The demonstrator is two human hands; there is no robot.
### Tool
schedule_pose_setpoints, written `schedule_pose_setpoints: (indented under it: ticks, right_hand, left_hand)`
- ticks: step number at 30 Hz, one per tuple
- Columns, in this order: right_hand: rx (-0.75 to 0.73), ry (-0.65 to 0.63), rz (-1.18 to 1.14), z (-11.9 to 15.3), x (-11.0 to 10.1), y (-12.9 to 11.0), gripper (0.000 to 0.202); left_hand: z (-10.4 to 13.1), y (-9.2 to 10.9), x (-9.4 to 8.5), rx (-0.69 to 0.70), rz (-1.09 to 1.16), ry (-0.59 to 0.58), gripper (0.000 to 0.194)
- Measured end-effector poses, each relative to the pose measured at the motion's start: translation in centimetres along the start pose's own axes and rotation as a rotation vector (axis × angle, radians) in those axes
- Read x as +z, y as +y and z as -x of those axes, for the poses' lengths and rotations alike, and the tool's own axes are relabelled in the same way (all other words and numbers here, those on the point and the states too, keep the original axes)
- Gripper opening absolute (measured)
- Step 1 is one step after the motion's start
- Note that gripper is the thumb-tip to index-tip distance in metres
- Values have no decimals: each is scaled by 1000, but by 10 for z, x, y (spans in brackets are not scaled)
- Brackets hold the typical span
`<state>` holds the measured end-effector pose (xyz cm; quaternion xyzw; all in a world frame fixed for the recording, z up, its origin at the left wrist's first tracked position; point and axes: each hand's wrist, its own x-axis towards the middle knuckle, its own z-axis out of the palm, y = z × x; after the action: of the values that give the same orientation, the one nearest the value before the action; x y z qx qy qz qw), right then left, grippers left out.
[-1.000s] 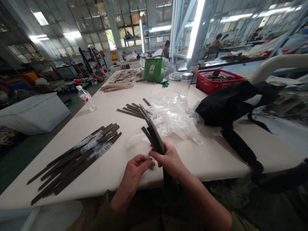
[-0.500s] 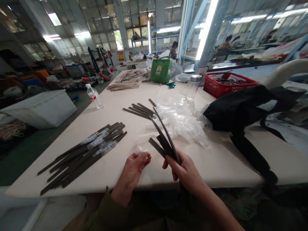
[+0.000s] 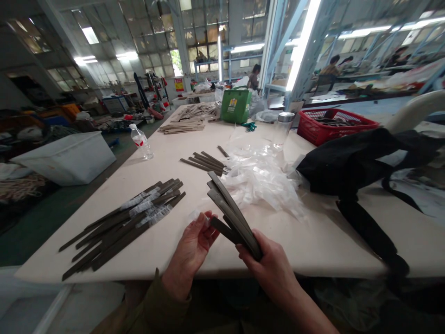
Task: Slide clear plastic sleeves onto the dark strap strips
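My right hand (image 3: 267, 260) is closed around a fanned bunch of dark grey-brown flat strips (image 3: 231, 208), which point up and to the left. Close beside them, my left hand (image 3: 194, 241) pinches a small clear plastic piece (image 3: 201, 216) between thumb and fingers. The tip of the lowest strip reaches the left hand's fingers; whether it touches the plastic I cannot tell. To the left lies a pile of similar strips (image 3: 114, 232) with clear plastic around their middles. Several more loose strips (image 3: 203, 162) rest farther back, beside a heap of clear plastic sleeves or bags (image 3: 264, 178).
On the pale table (image 3: 167, 260) stand a water bottle (image 3: 142, 143), a glass jar (image 3: 282, 132), a green bag (image 3: 235, 106) and a red basket (image 3: 333, 132). Black cloth (image 3: 344, 160) covers the right side. Light strips (image 3: 184, 126) lie at the back. A white bin (image 3: 69, 157) stands left.
The strips in my right hand have tipped left, toward my left hand, and lie closer together. My left hand's fingers have come up to the end of the lowest strip with the plastic.
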<state>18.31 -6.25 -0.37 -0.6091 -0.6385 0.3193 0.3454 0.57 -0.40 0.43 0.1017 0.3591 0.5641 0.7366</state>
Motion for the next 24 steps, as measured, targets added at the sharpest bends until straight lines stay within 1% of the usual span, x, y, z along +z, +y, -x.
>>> schedule_pose_setpoints:
  ticks: [5,9,13,16,19,21,24]
  right_hand:
    - [20,-13,78,-2,6,3,24]
    - [25,-13,84,1,8,7,23]
    - [6,-13,85,0,8,7,23]
    - [-8,-2,88,-4,10,4,22]
    - [-15,12,59,-9,13,0,20]
    - [-27,-11,6,-10,12,0,16]
    - [-26,-104,-100,-8,5,3,12]
  left_hand:
    - [1,-4,6,-2,12,-6,37]
    - [0,-4,7,19,6,7,37]
    - [-1,-6,5,25,-48,-41,33]
    - [2,-13,6,18,-65,-63,33]
    - [4,-22,6,16,-98,-102,29]
    - [3,-23,5,15,-141,-137,26]
    - [-4,-12,1,82,-190,-127,27]
